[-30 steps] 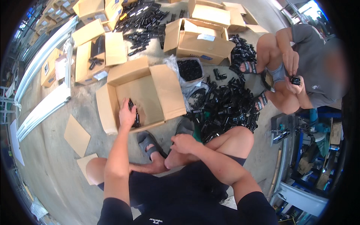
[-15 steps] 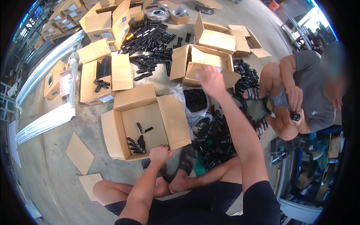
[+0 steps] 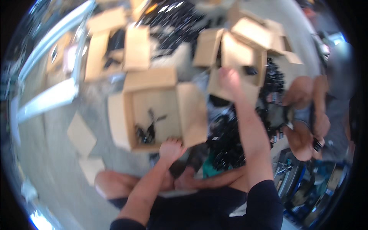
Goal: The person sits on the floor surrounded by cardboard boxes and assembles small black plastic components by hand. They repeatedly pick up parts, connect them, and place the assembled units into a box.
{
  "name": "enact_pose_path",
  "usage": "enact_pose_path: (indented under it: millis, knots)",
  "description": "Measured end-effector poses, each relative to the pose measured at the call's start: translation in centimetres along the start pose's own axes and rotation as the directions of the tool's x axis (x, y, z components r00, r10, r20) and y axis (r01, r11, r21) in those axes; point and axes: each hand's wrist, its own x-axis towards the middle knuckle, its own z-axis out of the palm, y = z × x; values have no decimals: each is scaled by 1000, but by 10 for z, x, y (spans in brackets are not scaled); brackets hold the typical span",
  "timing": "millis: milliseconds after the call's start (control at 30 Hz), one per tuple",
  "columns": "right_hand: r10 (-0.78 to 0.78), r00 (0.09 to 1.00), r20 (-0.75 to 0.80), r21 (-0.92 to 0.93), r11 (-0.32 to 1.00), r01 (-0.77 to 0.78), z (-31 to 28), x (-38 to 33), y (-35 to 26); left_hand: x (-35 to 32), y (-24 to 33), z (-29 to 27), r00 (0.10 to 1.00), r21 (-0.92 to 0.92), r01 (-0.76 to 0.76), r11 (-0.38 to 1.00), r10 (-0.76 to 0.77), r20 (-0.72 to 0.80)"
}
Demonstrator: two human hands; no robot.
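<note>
— What is seen to take up most of the frame?

— Grey floor is spread over the left and lower left. At the right edge a co-worker in a grey shirt is shown, partly blurred.

— What is found next in size?

— A cardboard box is set left of centre, its flaps folded outward. A second box, also opened, is placed in the upper right of centre. Right of centre a heap of black parts is piled beside the first box, and a looser spread is scattered at the top centre.

— How are the hands placed?

— The left hand is set on the near rim of the first box, with the fingers clamped over the cardboard edge. The right hand is held over the front flap of the second box (it is badly blurred); whether its fingers are together or apart cannot be told.

— And the smallest things?

— Some black pieces are gathered in the lower left corner of the first box. A small black item is held by the co-worker, at the right.
</note>
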Motion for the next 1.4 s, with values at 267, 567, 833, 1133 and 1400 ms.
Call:
enact_pose_path:
  millis: [267,567,833,1133,1400]
  knots:
    - [122,921,-369,84,992,-97,30,18,-7,4,-3,-2,1000,-8,-17,1000,17,-1]
    - [230,957,-177,-144,956,-256,59,60,77,-3,-5,21,999,-101,10,995,-13,-31]
    - [275,956,-102,-123,950,-286,69,69,84,-5,-6,31,997,-92,-5,996,-3,-80]
    - [93,995,-45,-392,914,-103,72,67,80,-5,-8,26,999,-71,-5,997,2,-39]
    - [405,914,-2,47,913,-405,52,67,40,-4,-6,30,1000,-54,29,998,-29,-5]
